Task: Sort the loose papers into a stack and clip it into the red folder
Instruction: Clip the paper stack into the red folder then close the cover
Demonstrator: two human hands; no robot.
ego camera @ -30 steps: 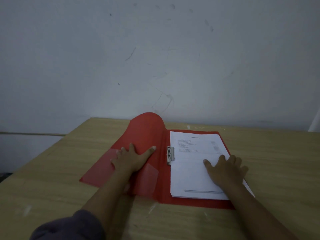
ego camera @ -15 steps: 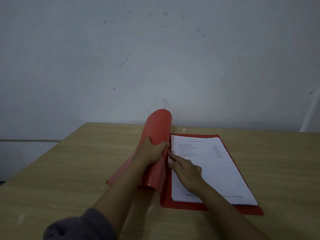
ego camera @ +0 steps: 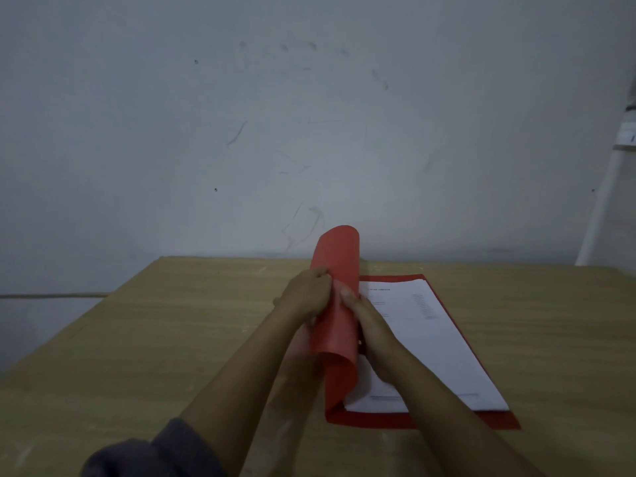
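both arms reach forward and meet near the middle of the view, hands almost touching. the left hand (ego camera: 304,292) is knuckles-up, its fingers (ego camera: 321,273) curled onto the left edge of the raised red folder cover (ego camera: 339,256), gripping it. the right hand (ego camera: 364,316) sits just beside it on the cover's other side, thumb (ego camera: 346,292) pressed to the near face; its other fingers are hidden behind the sheet, so it appears to pinch it. the left forearm (ego camera: 241,366) is bare, running up from a dark grey sleeve (ego camera: 148,456) at the lower left. the right forearm (ego camera: 430,383) is bare too, coming in from the lower right.
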